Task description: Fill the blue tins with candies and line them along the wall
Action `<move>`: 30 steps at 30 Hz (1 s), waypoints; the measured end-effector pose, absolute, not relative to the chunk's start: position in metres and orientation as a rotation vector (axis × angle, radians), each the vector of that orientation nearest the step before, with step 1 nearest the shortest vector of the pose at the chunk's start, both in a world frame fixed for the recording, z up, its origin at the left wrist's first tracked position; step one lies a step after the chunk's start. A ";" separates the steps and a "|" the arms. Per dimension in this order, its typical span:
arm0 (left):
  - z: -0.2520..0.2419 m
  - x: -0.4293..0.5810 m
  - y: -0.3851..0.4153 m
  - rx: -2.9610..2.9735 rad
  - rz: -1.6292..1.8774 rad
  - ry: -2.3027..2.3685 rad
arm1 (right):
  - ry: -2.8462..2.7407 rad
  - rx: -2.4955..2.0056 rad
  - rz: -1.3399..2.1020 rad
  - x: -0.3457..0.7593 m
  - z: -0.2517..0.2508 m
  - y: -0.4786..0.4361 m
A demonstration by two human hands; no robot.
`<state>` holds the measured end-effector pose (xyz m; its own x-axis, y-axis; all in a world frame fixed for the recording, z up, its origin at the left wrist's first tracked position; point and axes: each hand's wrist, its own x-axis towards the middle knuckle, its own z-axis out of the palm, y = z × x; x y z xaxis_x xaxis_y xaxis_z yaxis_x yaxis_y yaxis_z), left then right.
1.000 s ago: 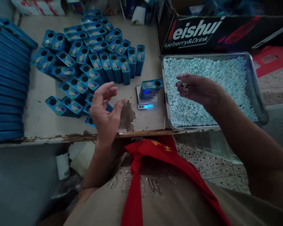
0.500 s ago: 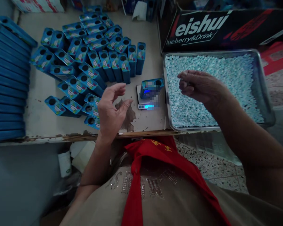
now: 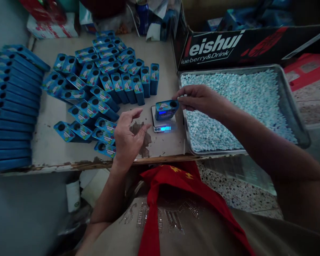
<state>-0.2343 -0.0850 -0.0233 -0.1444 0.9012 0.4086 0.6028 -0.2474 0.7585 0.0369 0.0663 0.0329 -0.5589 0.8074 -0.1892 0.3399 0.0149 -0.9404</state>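
Note:
A small blue candy box (image 3: 165,111) with a round hole in its top stands on a little digital scale (image 3: 157,125) whose display glows blue. My right hand (image 3: 200,100) is at the box's right end by the hole, thumb and fingers pinched together. Whatever lies between those fingertips is too small to make out. To the left of the scale, my left hand (image 3: 130,137) hovers with thumb and fingers apart, holding nothing. Beneath my right forearm, pale blue and white candies (image 3: 237,110) fill much of a metal tray (image 3: 249,150).
Many blue boxes (image 3: 92,96) with holes on top stand grouped on the table (image 3: 50,153), left of the scale. A tight row of them (image 3: 13,113) lines the left edge. Behind the tray sits a black carton (image 3: 213,48) with more boxes inside. A can (image 3: 142,17) stands at the back.
My right hand has moved left from above the candies to the box on the scale, still pinched. My left hand holds nearly the same pose. The camera view has shifted slightly.

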 end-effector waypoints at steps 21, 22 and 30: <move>-0.010 -0.233 -0.083 1.854 1.231 1.708 | -0.645 -1.553 1.633 0.129 -0.004 0.060; -0.008 -0.230 -0.082 1.864 1.211 1.712 | -0.684 -1.520 1.677 0.131 -0.005 0.056; 0.002 -0.212 -0.071 1.984 1.127 1.726 | -0.769 -1.366 1.801 0.098 -0.001 0.050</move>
